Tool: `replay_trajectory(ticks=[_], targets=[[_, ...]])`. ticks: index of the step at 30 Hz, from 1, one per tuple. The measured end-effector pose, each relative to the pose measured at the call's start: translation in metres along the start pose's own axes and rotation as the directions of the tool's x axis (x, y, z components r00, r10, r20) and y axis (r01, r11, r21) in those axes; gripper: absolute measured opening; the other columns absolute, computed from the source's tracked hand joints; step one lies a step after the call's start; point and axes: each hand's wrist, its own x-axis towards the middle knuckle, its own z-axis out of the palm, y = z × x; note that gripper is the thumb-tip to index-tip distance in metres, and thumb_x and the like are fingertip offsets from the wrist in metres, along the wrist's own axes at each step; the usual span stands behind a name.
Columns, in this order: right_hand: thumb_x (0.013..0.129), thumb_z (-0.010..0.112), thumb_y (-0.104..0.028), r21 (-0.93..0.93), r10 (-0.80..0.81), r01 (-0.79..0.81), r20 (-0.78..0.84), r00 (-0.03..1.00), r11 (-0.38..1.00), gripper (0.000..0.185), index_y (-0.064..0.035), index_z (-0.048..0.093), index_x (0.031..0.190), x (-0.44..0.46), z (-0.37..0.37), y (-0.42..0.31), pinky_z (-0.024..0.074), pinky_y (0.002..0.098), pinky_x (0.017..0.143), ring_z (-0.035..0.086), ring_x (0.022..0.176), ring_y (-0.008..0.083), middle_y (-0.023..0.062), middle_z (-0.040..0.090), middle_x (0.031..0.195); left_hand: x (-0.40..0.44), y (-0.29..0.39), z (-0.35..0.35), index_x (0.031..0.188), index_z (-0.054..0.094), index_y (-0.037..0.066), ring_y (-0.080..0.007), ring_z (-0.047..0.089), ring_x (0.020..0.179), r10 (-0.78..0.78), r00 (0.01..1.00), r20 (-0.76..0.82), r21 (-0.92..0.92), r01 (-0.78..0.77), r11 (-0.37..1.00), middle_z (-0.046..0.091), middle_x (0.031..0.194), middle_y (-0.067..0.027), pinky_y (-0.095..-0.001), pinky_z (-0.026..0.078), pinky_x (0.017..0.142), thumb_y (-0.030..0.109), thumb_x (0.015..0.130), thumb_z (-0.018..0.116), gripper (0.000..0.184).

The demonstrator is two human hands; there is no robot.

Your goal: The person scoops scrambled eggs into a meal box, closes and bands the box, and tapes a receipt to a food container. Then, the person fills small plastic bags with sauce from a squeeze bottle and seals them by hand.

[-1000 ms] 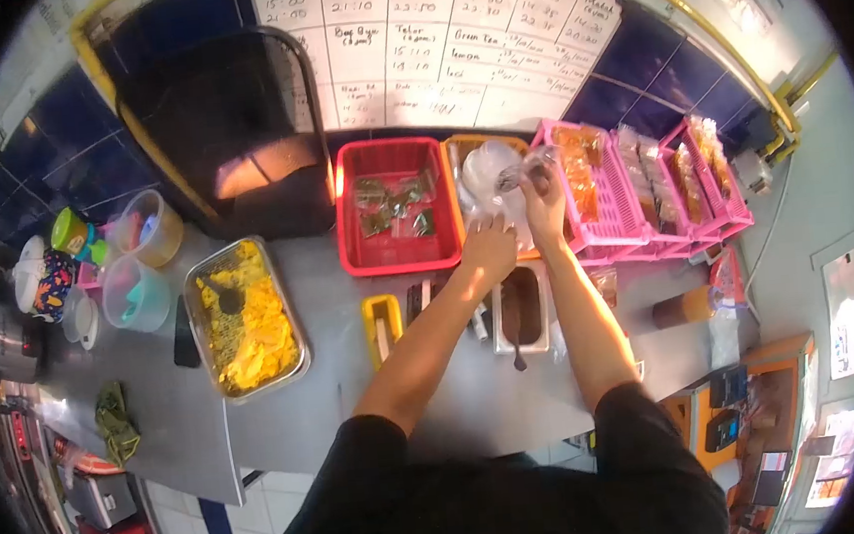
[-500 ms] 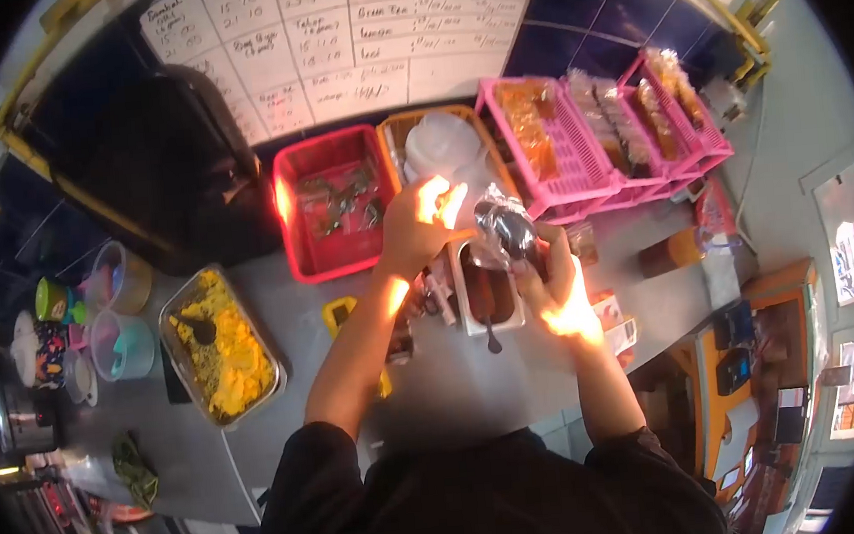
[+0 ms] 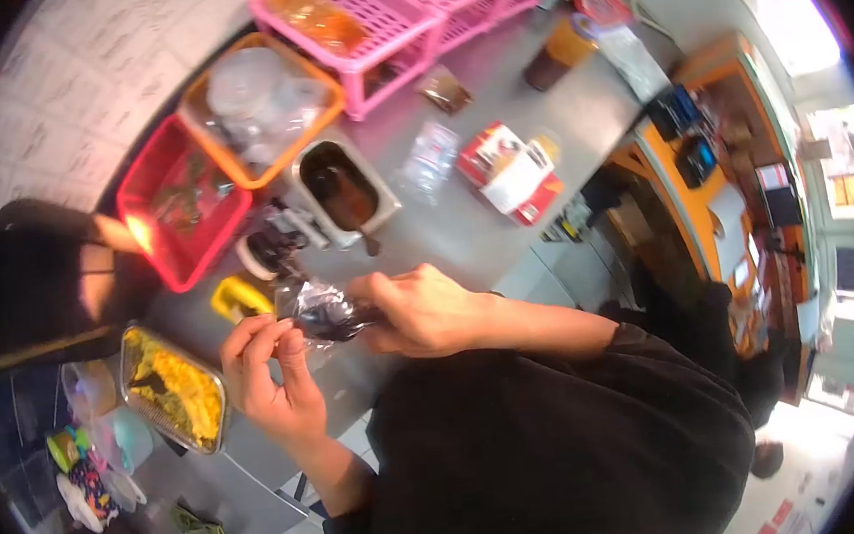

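Note:
A small clear plastic bag (image 3: 325,310) with dark contents is held up over the counter's front side, close to my body. My right hand (image 3: 421,313) is closed around the bag's right side. My left hand (image 3: 280,379) pinches the bag's left edge between thumb and fingers. Beyond the bag stands a rectangular steel container (image 3: 387,202) of dark brown sauce, with a spoon handle (image 3: 371,243) sticking over its near rim. Left of my hands lies a yellow tool (image 3: 239,297), perhaps a tape dispenser. Behind it, small dark items are blurred.
A red basket (image 3: 184,282) and an orange basket (image 3: 262,183) of clear plastic stand behind. Pink crates (image 3: 395,54) hold packets. A tray (image 3: 222,444) of yellow food sits left. A red box (image 3: 542,204), plastic packets (image 3: 429,161) and a brown jar (image 3: 559,53) are to the right.
The view has turned to the right. My right hand has brought the bag from above the steel container toward my body. My left hand has come from near the orange basket to the bag's edge.

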Motion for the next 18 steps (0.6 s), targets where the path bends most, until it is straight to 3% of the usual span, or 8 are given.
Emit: replay_trajectory(ticks=[2, 3, 5, 9, 11, 15, 17, 18], targets=[[0.079, 0.073, -0.017, -0.026, 0.076, -0.076, -0.002, 0.997, 0.997, 0.048, -0.0004, 0.049, 0.118, -0.033, -0.001, 0.015, 0.055, 0.0466, 0.065, 0.068, 0.077, 0.0384, 0.0187, 0.068, 0.089, -0.02, 0.005, 0.014, 0.105, 0.069, 0.0, -0.0245, 0.065, 0.099, -0.261, 0.951, 0.168, -0.123, 0.283, 0.951, 0.066, 0.114, -0.0124, -0.0318, 0.052, 0.078, 0.009, 0.094, 0.064, 0.015], [0.081, 0.071, -0.017, -0.053, 0.109, -0.108, 0.006, 0.994, 0.993, 0.045, -0.0013, 0.049, 0.117, -0.044, -0.002, 0.018, 0.0549, 0.0467, 0.065, 0.068, 0.076, 0.0374, 0.0177, 0.068, 0.088, -0.028, 0.009, 0.019, 0.105, 0.069, 0.0, -0.0245, 0.065, 0.099, -0.276, 0.945, 0.176, -0.119, 0.299, 0.947, 0.066, 0.114, -0.0124, -0.0318, 0.052, 0.078, 0.009, 0.094, 0.064, 0.015], [0.08, 0.072, -0.016, -0.07, 0.129, -0.126, 0.033, 0.991, 0.989, 0.047, 0.0006, 0.048, 0.117, -0.075, -0.012, 0.027, 0.0547, 0.0468, 0.065, 0.067, 0.077, 0.038, 0.0186, 0.067, 0.089, -0.041, 0.019, 0.03, 0.108, 0.068, 0.0, -0.024, 0.064, 0.101, -0.337, 0.833, 0.439, -0.191, 0.453, 0.871, 0.066, 0.115, -0.0113, -0.0315, 0.052, 0.079, 0.008, 0.093, 0.064, 0.017], [0.084, 0.07, -0.016, 0.039, 0.093, -0.094, 0.027, 0.995, 0.995, 0.048, 0.0029, 0.048, 0.121, -0.13, -0.034, 0.042, 0.0548, 0.047, 0.067, 0.067, 0.079, 0.0393, 0.0214, 0.067, 0.092, -0.061, 0.048, 0.063, 0.111, 0.069, 0.003, -0.0217, 0.066, 0.096, -0.328, 0.774, 0.542, -0.164, 0.481, 0.862, 0.067, 0.114, -0.0113, -0.0307, 0.053, 0.076, 0.006, 0.087, 0.068, 0.024], [0.085, 0.07, -0.016, -0.002, 0.281, -0.284, 0.155, 0.947, 0.959, 0.047, 0.0033, 0.048, 0.122, -0.148, -0.049, 0.047, 0.0549, 0.0469, 0.067, 0.068, 0.079, 0.0389, 0.0213, 0.068, 0.092, -0.069, 0.058, 0.079, 0.111, 0.07, 0.003, -0.0217, 0.066, 0.092, -0.322, 0.775, 0.544, -0.161, 0.473, 0.866, 0.067, 0.113, -0.0118, -0.0314, 0.053, 0.073, 0.004, 0.085, 0.069, 0.026], [0.085, 0.071, -0.02, -0.069, 0.06, -0.049, 0.166, 0.984, 0.996, 0.046, 0.0014, 0.05, 0.12, -0.188, -0.076, 0.074, 0.0555, 0.0454, 0.066, 0.069, 0.079, 0.0359, 0.0182, 0.069, 0.091, -0.086, 0.1, 0.115, 0.106, 0.07, 0.002, -0.0219, 0.067, 0.09, -0.397, 0.699, 0.595, -0.134, 0.573, 0.808, 0.067, 0.11, -0.0115, -0.032, 0.054, 0.076, 0.001, 0.084, 0.069, 0.022], [0.085, 0.07, -0.021, -0.097, 0.079, -0.061, 0.192, 0.978, 0.993, 0.044, 0.0004, 0.05, 0.119, -0.205, -0.09, 0.077, 0.0557, 0.0449, 0.066, 0.069, 0.079, 0.0349, 0.0174, 0.069, 0.091, -0.11, 0.108, 0.136, 0.104, 0.07, 0.003, -0.0251, 0.066, 0.094, -0.446, 0.685, 0.576, -0.029, 0.563, 0.826, 0.065, 0.107, -0.0106, -0.0351, 0.053, 0.081, -0.001, 0.081, 0.068, 0.024], [0.086, 0.069, -0.021, -0.154, 0.117, -0.085, 0.217, 0.969, 0.984, 0.043, -0.0005, 0.051, 0.118, -0.213, -0.097, 0.08, 0.0559, 0.0443, 0.066, 0.07, 0.079, 0.0339, 0.0167, 0.069, 0.09, -0.119, 0.117, 0.145, 0.104, 0.07, 0.004, -0.0274, 0.064, 0.097, -0.41, 0.736, 0.539, 0.062, 0.451, 0.89, 0.065, 0.107, -0.0099, -0.0376, 0.053, 0.084, -0.002, 0.079, 0.068, 0.026]])
